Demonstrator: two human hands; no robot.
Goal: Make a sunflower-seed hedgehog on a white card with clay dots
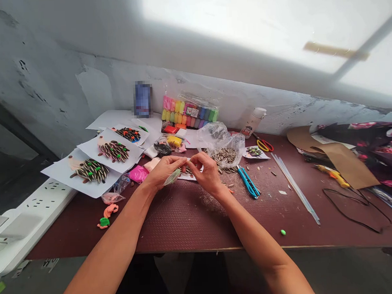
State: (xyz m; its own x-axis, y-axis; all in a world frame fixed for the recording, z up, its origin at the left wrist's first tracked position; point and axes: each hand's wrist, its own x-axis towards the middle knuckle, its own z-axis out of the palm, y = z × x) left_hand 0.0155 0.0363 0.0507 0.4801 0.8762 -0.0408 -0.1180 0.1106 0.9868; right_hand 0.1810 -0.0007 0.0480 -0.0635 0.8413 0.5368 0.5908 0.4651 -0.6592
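Bench: dark red textured top, I read seed husks scattered right of the hands; scuffed plaster wall behind.
Far left: power strip, paper sheets carrying seed-and-clay hedgehogs.
Far side: clay tray, multicoloured blocks.
Right: clear bag of striped seeds, just past the right hand; scissors; blue utility knife.
Under hands: paper card.
Left hand: closed, gripping pale green piece, long axis slanting down-left.
Right hand: fingers pinched on small pale item; too small for me to identify.
Relation: item lies between the hands, right hand nearer; axis unclear. Nothing in the way.
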